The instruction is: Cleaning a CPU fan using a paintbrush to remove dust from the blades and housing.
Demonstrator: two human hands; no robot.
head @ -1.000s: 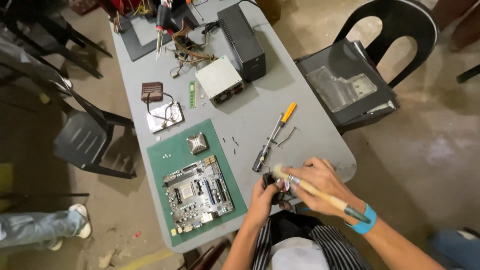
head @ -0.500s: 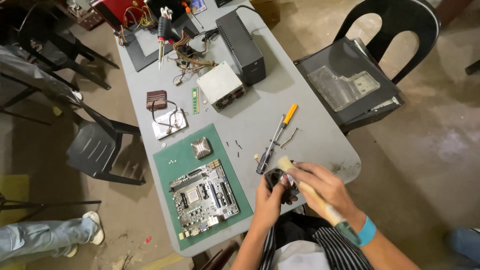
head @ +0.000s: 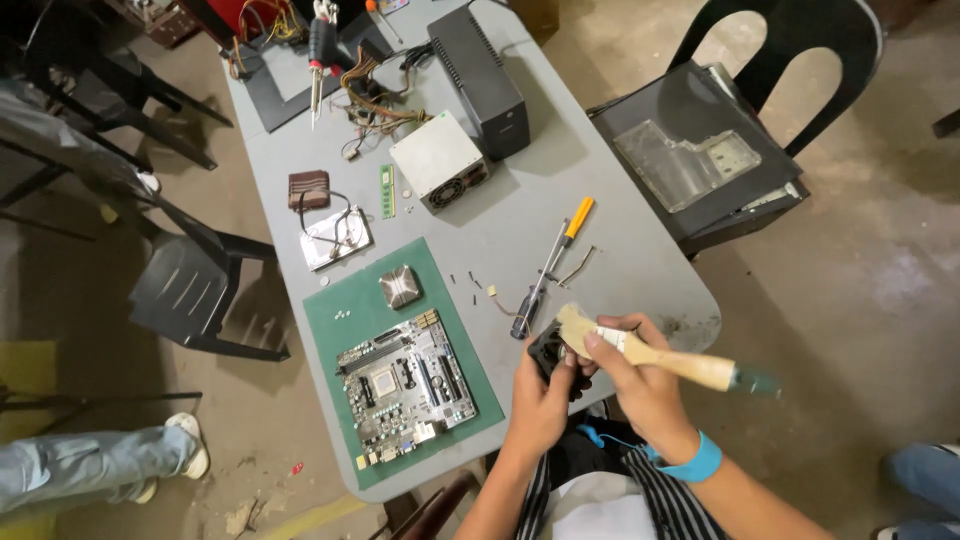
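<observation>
At the lower middle of the frame, the left hand (head: pixel 540 400) is clamped on a small black fan (head: pixel 553 350) held just off the desk (head: pixel 640 270) edge, while the right hand (head: pixel 640 385) grips a wooden-handled brush (head: pixel 650 350), its bristles touching the fan. This looks like dust-brushing; a fresh face of the fan probably wants turning toward the bristles. Left of the hands lies a motherboard (head: pixel 405 385) on a green mat (head: pixel 345 310); beyond, an orange-handled screwdriver (head: pixel 550 262) and a grey power supply (head: pixel 440 160).

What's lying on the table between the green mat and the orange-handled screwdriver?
In the head view, a few tiny dark screws lie on bare grey table between green mat and screwdriver.
</observation>
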